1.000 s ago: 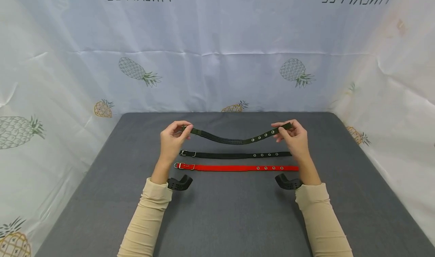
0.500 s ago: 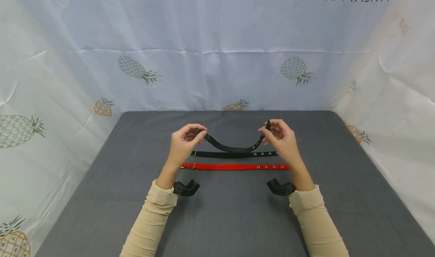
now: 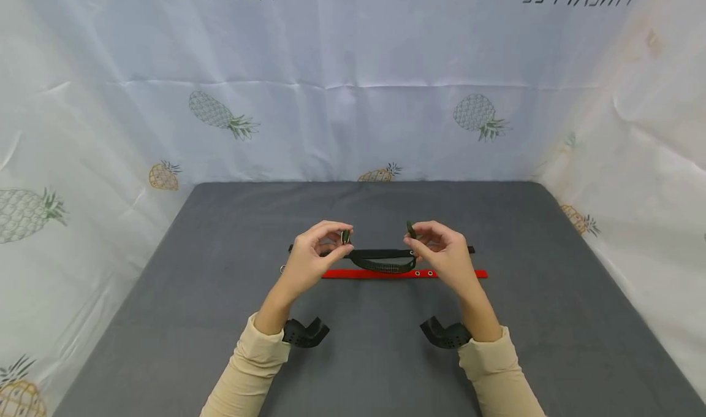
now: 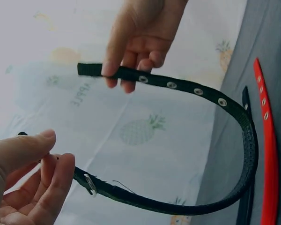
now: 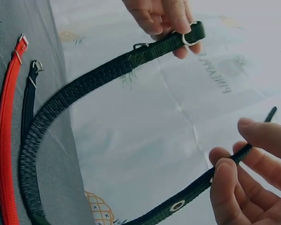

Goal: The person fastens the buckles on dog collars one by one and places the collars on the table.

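A dark green dog collar [image 3: 383, 267] hangs in a U between both hands, its padded middle drooping over the other collars. My left hand [image 3: 311, 259] pinches the buckle end, where metal rings [image 5: 186, 38] show in the right wrist view. With thumb and fingers, my right hand [image 3: 445, 256] holds the strap end. Several metal eyelets [image 4: 172, 85] run along that end in the left wrist view. Below lie a black collar [image 3: 380, 253] and, nearer me, a red collar [image 3: 353, 274], both stretched out sideways. My hands partly cover them in the head view.
The collars lie on a grey cloth-covered table [image 3: 364, 368]. White fabric [image 3: 353, 129] printed with pineapples stands behind it and at both sides. Black mounts [image 3: 306, 333] are strapped at the wrists.
Both hands have come closer together and lower, toward me. The dark green collar has gone from nearly stretched out to a deep U, now hanging in front of the black and red collars.
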`<state>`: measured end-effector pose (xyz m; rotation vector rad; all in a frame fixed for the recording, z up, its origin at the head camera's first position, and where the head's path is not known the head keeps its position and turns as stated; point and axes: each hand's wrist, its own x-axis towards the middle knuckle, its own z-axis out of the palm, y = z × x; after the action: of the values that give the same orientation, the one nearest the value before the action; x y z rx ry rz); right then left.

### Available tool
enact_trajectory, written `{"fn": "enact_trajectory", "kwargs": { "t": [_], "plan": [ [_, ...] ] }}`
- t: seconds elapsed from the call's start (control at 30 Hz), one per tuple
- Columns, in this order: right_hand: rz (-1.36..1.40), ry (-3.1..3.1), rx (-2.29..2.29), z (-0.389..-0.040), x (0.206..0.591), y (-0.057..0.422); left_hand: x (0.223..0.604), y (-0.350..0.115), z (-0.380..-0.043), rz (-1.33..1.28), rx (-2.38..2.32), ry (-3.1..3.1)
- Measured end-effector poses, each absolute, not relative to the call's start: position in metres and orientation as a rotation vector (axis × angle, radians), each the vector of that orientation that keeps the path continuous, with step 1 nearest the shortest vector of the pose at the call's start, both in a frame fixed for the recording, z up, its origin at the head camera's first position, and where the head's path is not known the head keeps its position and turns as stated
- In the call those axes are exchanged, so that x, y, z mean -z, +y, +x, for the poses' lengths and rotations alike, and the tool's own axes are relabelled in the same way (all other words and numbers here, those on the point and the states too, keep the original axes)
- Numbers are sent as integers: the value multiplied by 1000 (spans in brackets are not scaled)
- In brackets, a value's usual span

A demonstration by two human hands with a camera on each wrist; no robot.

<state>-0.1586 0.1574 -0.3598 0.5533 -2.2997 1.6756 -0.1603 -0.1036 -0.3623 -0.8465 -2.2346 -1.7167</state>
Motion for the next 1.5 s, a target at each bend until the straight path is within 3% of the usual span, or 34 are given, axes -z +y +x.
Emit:
{"fn": "enact_trajectory", "kwargs": {
  "t": [0.27, 0.67, 1.5],
  "plan": [
    [523, -2380, -1611, -154, 358, 147, 362, -97, -148, -833, 1753, -2286],
    [489, -2589, -1503, -168, 367, 139, 374, -93, -167, -797, 1581, -2447],
    [589, -2539, -1470, -163, 367, 133, 385, -70, -167, -787, 2000, -2086]
  ]
}}
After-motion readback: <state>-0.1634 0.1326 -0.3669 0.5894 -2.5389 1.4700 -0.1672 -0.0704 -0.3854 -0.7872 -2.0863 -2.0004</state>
